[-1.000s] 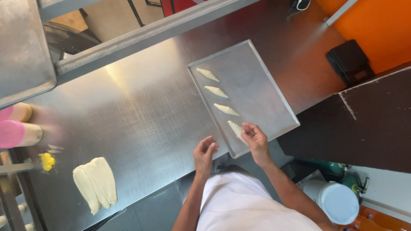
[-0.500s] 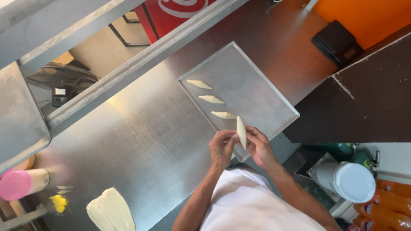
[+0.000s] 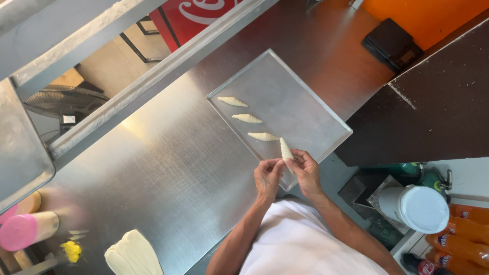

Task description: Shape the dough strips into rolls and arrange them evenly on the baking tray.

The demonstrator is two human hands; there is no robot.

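- Steel table (image 3: 168, 168): fills most of the view, bare brushed metal, runs under a raised steel shelf (image 3: 153, 76) at upper left.
- Dark counter (image 3: 433, 102): upper right, with an orange wall above it; a black flat box (image 3: 392, 43) sits at its far edge.
- Red panel (image 3: 204, 15): top centre behind the shelf, red with white curved lettering, cut off by the frame edge.
- Tray (image 3: 300, 107): rectangular metal sheet, set at an angle on the table's right end, near corner overhanging by the hands. Holds 3 dough pieces (image 3: 247, 118) in a diagonal row, each pointed at both ends, spaced apart.
- White tub (image 3: 420, 209): round, lid on, lower right below table level; contents hidden.
- Orange bottles (image 3: 461, 244): lower right corner, cut off by the frame; labels too small to make out.
- Dough stack (image 3: 133, 254): pale flat sheets at the table's near edge, bottom left, partly cut off.
- Pink-capped container (image 3: 23, 231): far left, blurred; a small yellow item (image 3: 71, 250) beside it, unclear.
- Left hand (image 3: 267, 178) and right hand (image 3: 304, 170): both over the tray's near corner, fingertips pinched on 1 rolled dough (image 3: 286, 150).
- Rolled dough: 4th piece, held upright-tilted just above the tray edge, just beside the nearest piece of the row.
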